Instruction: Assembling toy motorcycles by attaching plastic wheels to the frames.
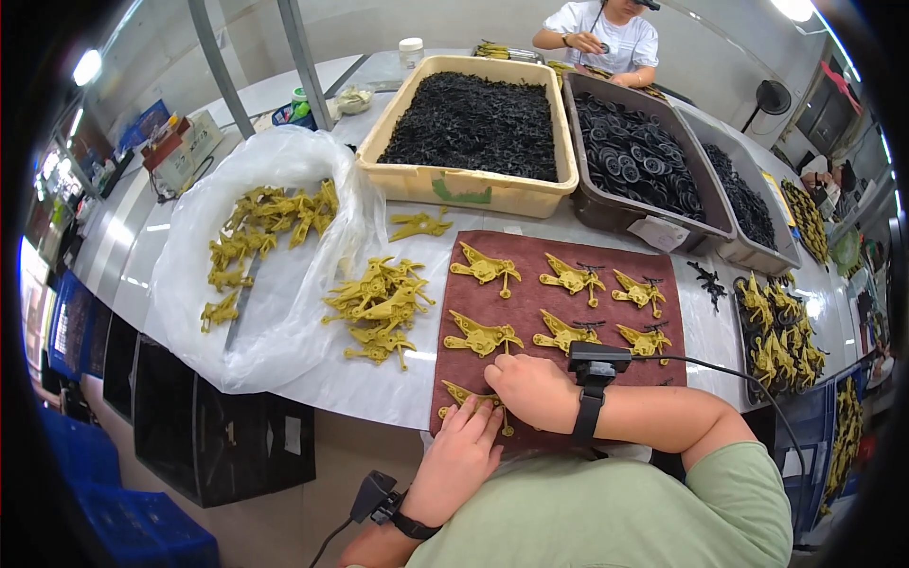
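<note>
On a dark red cloth [492, 220] lie rows of yellow plastic parts [485, 268], shaped like pointed levers; those in the middle and right columns have small black pieces on them. My left hand [462, 445] lies with its fingers stretched out over a yellow part [458, 390] in the nearest row, the fingertips touching it. Just to the right and above, my right hand [535, 388] is closed, thumb and fingers pinched low over the same part. What the pinch holds is hidden beneath the fingers. Both wrists wear black straps with small devices.
Left of the cloth are a heap of yellow parts [379, 308] and a clear plastic bag [180, 275] holding more. Behind stand a cream tub [464, 180] of black pieces, a dark tub [653, 222] of black rings and a grey tub [757, 248]. Another person [615, 43] sits opposite.
</note>
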The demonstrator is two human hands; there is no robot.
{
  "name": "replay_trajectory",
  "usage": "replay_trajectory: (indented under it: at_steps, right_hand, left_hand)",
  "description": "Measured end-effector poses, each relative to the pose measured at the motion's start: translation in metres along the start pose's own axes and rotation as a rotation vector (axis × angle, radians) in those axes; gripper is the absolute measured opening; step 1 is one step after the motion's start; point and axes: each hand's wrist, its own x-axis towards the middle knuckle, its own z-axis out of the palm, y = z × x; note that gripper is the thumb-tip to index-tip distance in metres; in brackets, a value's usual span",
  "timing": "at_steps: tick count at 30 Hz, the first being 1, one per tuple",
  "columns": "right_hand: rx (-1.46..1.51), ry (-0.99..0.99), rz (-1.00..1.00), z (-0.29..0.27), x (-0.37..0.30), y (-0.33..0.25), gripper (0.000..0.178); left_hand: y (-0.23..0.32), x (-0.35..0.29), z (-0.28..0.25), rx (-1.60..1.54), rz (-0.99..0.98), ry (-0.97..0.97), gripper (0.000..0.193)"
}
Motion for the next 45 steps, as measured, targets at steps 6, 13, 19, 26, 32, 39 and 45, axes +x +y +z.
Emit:
replay_trajectory:
  at_steps: [6,13,19,26,32,39,45]
  right_hand:
    - [0.240,0.277,0.018,-0.013,-0.023,0.017,0.013]
    - [0.169,0.682,0.696,-0.022,-0.098,0.201,0.020]
    - [-0.099,0.524,1.018,0.016,-0.194,0.325,0.030]
    - [-0.040,0.350,1.059,0.004,-0.194,0.278,0.020]
    - [-0.056,0.444,1.131,-0.002,-0.178,0.281,0.022]
    - [-0.121,0.481,1.035,0.028,-0.164,0.339,0.014]
    - [0.233,0.664,0.518,-0.040,-0.094,0.202,0.016]
  left_hand:
    - [-0.003,-0.003,0.005,-0.028,-0.014,0.047,0.042]
    - [0.002,0.012,-0.014,0.135,0.068,0.162,0.028]
    - [-0.004,0.039,-0.021,0.127,0.101,0.206,0.026]
    - [-0.007,0.048,-0.019,0.049,0.117,0.192,0.024]
    - [-0.017,0.055,-0.025,0.051,0.074,0.197,0.025]
    - [-0.022,0.063,-0.019,0.185,0.044,0.110,0.043]
    - [-0.024,0.060,-0.009,0.258,0.019,0.090,0.057]
